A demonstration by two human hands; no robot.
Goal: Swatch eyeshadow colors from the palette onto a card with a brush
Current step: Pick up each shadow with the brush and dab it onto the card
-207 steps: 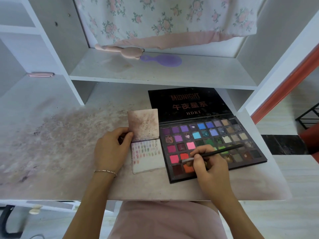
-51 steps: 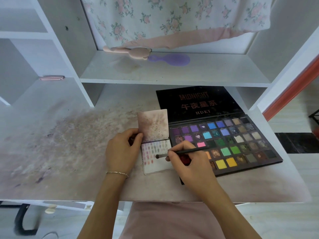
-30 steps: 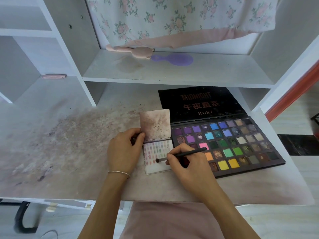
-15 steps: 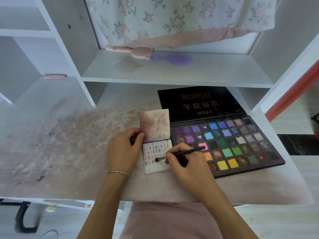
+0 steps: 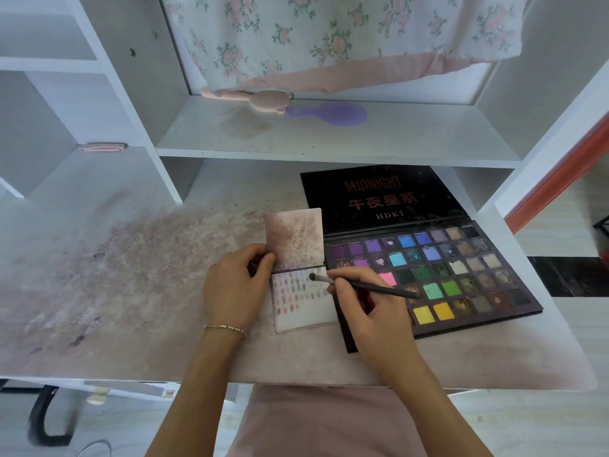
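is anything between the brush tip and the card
Nothing visible. The brush tip sits over the card's top swatch rows; the left hand holds the left edge, clear of it.

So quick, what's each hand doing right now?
Left hand: pinching the swatch card's raised flap.
Right hand: gripping the eyeshadow brush, tip on the card.

A: What is blocking the desk (image 5: pixel 138 291)?
B: The open palette (image 5: pixel 428 278) is taking up the right side, and the card (image 5: pixel 304 308) is lying just beside it.
A: And above?
B: The shelf (image 5: pixel 329 140) is hanging low over the back, so only the stained left stretch is lying open.
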